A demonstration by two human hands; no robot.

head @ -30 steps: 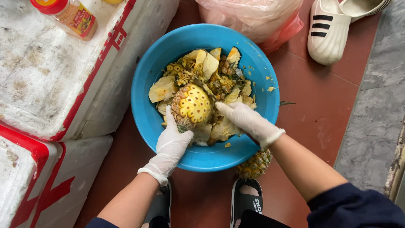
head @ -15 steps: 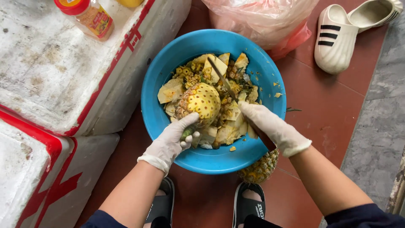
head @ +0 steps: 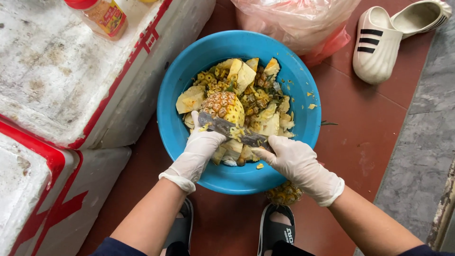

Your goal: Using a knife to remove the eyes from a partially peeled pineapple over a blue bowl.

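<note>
A blue plastic basin [head: 289, 71] sits on the red floor, filled with yellow pineapple peelings [head: 256, 90]. My left hand [head: 201, 149], in a white glove, grips a partly peeled pineapple [head: 223, 105] by its lower end over the basin. My right hand [head: 296, 163], also gloved, holds a knife [head: 230, 129] whose blade lies across the fruit just above my left fingers. Another unpeeled pineapple [head: 284, 193] lies on the floor under the basin's near rim, mostly hidden.
Two white foam boxes [head: 61, 80] with red stripes stand at the left; a jar with a red lid [head: 102, 16] rests on one. A pink plastic bag [head: 298, 23] lies behind the basin. White slippers [head: 379, 42] sit at top right. My feet in black sandals [head: 277, 230] are below.
The knife swung from pointing away over the peelings to lying crosswise against the pineapple. My right hand moved down and left; the fruit turned in my left hand.
</note>
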